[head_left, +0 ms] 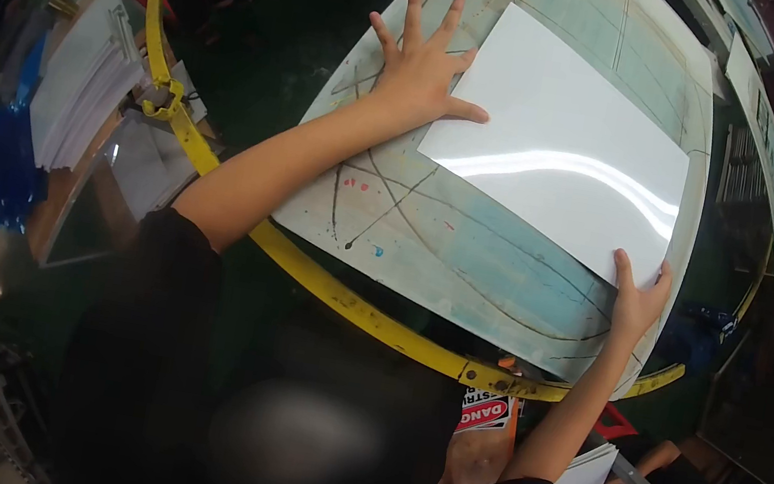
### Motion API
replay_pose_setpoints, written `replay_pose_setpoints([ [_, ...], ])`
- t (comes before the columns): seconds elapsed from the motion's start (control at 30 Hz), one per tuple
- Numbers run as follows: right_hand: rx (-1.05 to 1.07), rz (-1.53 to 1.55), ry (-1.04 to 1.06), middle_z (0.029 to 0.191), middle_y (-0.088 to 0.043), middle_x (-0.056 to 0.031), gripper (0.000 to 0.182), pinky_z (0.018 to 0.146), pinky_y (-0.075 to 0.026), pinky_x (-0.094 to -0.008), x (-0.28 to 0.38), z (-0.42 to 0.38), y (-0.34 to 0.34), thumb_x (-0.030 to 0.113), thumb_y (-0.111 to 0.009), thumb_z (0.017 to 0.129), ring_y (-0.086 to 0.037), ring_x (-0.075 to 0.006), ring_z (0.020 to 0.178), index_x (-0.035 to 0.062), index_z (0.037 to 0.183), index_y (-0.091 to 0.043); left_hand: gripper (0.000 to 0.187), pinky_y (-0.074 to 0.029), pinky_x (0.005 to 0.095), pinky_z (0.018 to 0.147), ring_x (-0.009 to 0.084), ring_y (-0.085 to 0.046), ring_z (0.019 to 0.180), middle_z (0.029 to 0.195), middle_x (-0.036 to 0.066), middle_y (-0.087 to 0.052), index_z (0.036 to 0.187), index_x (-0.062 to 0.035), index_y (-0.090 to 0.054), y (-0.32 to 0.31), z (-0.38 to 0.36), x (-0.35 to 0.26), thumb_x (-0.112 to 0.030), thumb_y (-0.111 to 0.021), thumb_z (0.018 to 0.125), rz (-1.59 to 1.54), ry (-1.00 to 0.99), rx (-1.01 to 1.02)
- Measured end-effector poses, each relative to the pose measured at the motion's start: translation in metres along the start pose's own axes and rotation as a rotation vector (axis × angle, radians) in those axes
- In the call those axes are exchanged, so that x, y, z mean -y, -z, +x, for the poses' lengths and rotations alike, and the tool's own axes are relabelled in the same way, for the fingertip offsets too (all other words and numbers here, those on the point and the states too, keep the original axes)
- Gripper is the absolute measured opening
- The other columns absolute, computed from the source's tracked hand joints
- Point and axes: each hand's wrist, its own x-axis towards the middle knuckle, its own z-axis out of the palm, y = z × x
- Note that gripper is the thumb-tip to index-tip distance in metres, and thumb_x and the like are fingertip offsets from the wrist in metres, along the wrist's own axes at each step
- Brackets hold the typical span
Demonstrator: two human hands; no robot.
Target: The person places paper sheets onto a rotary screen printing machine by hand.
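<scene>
A glossy white sheet point(568, 119) lies at a slant on a worn, pale green-blue board point(464, 264) marked with dark lines and small paint spots. My left hand point(420, 75) is spread over the board at the sheet's left edge, its thumb over the sheet and its other fingers apart. At the sheet's lower right corner is my right hand point(638, 297), thumb and fingers apart, with fingertips touching the sheet's edges. A band of light reflects across the sheet.
A curved yellow rail point(337, 303) runs round the board's near side. Stacked white sheets point(88, 83) stand at the left beside blue material point(1, 151). Another person's arm point(657, 457) shows at the lower right, near a danger sign point(484, 413). Another board point(763, 139) is at the right.
</scene>
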Motion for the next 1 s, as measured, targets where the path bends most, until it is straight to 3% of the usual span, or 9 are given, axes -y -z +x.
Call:
replay_pose_setpoints([
  [0.1,-0.019,-0.030,-0.003,0.123,-0.049,-0.0242,0.085,0.098,-0.037,-0.0395,-0.006,0.001,-0.004,0.039,-0.082,0.062,-0.049,-0.0351,0.114,-0.0087,0.123,-0.046,0.073,0.006,0.0791,0.089,0.0458,0.016,0.135,0.153,0.013,-0.011,0.117,-0.0167,-0.064,0.003,-0.004,-0.007,-0.065,-0.069,0.062,0.046,-0.028,-0.082],
  [0.2,-0.002,-0.082,0.008,0.125,-0.048,-0.0254,0.086,0.099,-0.037,-0.0403,-0.012,0.005,-0.007,0.041,-0.081,0.062,-0.048,-0.0364,0.116,-0.0088,0.124,-0.046,0.069,0.005,0.0797,0.089,0.0434,0.014,0.137,0.153,0.011,-0.012,0.116,-0.0180,-0.064,0.014,-0.005,-0.014,-0.062,-0.068,0.064,0.035,0.062,0.085],
  [0.5,0.047,-0.124,-0.045,0.124,-0.048,-0.0245,0.089,0.099,-0.038,-0.0405,-0.008,0.005,-0.004,0.042,-0.080,0.061,-0.048,-0.0370,0.116,-0.0080,0.125,-0.044,0.069,0.004,0.0796,0.090,0.0431,0.009,0.137,0.152,0.011,-0.013,0.116,-0.0175,-0.065,0.018,-0.001,-0.017,-0.062,-0.067,0.064,0.109,0.030,0.115],
  [0.6,0.052,-0.086,-0.044,0.124,-0.048,-0.0247,0.088,0.099,-0.038,-0.0403,-0.007,0.004,-0.003,0.041,-0.080,0.061,-0.048,-0.0370,0.115,-0.0071,0.125,-0.044,0.063,0.006,0.0796,0.091,0.0438,0.008,0.137,0.152,0.011,-0.017,0.108,-0.0168,-0.067,0.013,0.000,-0.015,-0.062,-0.068,0.064,0.111,0.003,0.071],
  [0.7,0.076,-0.096,-0.030,0.124,-0.047,-0.0287,0.091,0.097,-0.039,-0.0411,-0.017,0.008,-0.006,0.044,-0.082,0.060,-0.049,-0.0366,0.115,-0.0113,0.123,-0.046,0.067,0.005,0.0794,0.091,0.0426,0.009,0.137,0.152,0.011,-0.014,0.115,-0.0164,-0.064,0.025,0.002,-0.021,-0.061,-0.067,0.066,0.142,0.036,0.190],
  [0.73,0.069,-0.136,-0.030,0.117,-0.052,-0.0279,0.090,0.096,-0.040,-0.0413,-0.011,0.006,-0.005,0.043,-0.082,0.060,-0.050,-0.0370,0.113,-0.0119,0.122,-0.046,0.067,0.005,0.0793,0.091,0.0425,0.009,0.137,0.152,0.011,-0.014,0.115,-0.0159,-0.064,0.025,0.003,-0.022,-0.061,-0.067,0.066,0.153,0.034,0.197],
  [0.83,0.019,-0.304,-0.069,0.109,-0.056,-0.0243,0.080,0.094,-0.041,-0.0409,-0.001,0.004,-0.006,0.038,-0.082,0.061,-0.053,-0.0383,0.107,-0.0052,0.121,-0.050,0.068,0.004,0.0782,0.093,0.0422,0.008,0.138,0.152,0.012,-0.012,0.114,-0.0134,-0.064,0.024,0.006,-0.025,-0.060,-0.069,0.064,0.200,0.035,0.219],
  [0.93,-0.078,-0.472,0.411,0.103,-0.058,-0.0206,0.061,0.091,-0.043,-0.0401,0.009,0.007,-0.001,0.030,-0.078,0.066,-0.055,-0.0374,0.101,0.0035,0.116,-0.056,0.071,0.001,0.0754,0.097,0.0424,0.007,0.138,0.153,0.015,-0.008,0.114,-0.0088,-0.062,0.024,0.010,-0.033,-0.056,-0.072,0.062,0.280,0.060,0.220],
  [1.0,0.203,-0.154,0.346,0.106,-0.058,-0.0184,0.043,0.090,-0.043,-0.0395,-0.013,0.016,-0.014,0.022,-0.073,0.071,-0.055,-0.0355,0.099,0.0082,0.110,-0.061,0.076,-0.002,0.0731,0.100,0.0428,0.007,0.138,0.152,0.018,-0.004,0.117,-0.0060,-0.058,0.020,0.011,-0.040,-0.053,-0.075,0.061,0.343,0.073,0.189],
])
